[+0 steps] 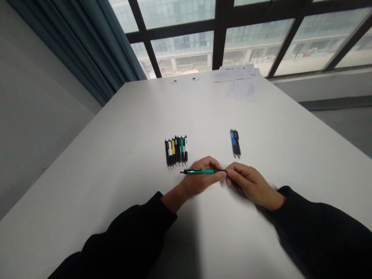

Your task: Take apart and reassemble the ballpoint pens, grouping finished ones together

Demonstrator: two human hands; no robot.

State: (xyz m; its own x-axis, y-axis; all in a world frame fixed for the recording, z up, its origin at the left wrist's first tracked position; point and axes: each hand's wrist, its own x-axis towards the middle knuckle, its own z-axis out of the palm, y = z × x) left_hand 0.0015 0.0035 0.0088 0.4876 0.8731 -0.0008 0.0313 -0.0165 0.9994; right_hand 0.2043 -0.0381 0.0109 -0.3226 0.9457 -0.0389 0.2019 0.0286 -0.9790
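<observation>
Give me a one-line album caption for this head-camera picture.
Two hands, left and right, hold a green pen between two pen groups on a white table.

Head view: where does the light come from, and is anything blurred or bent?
Head view: daylight enters through the window behind the table; soft shadows fall toward the camera under both hands, left and right, holding the green pen; the window frame and table edges lean outward, a wide-lens bend; the papers are too soft to read.
</observation>
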